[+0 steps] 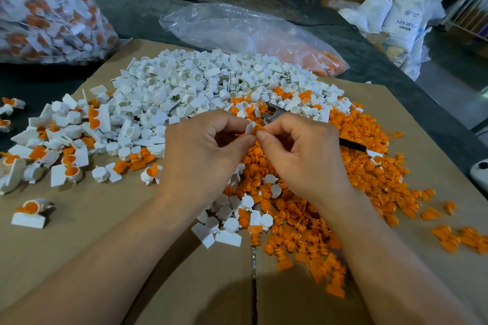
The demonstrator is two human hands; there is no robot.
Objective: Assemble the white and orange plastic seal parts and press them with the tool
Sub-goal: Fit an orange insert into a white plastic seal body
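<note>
Head view: one white part (249, 128) and one orange part (261, 127), held at centre.
Your left hand (200, 150) pinches the white part and your right hand (298, 155) pinches the orange part, with the two parts touching. Tool (274, 113): 12 o'clock of your fingers, lying on the piles, partly hidden. White pile (200, 87) at 11 o'clock, orange pile (303, 224) at 4 o'clock and assembled seals (66, 145) at 9 o'clock, all on cardboard (92, 232).

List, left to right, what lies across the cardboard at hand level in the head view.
A heap of assembled seals → left hand → white part it pinches → orange part pinched by the right hand → right hand → pile of orange pieces → stray orange pieces.
</note>
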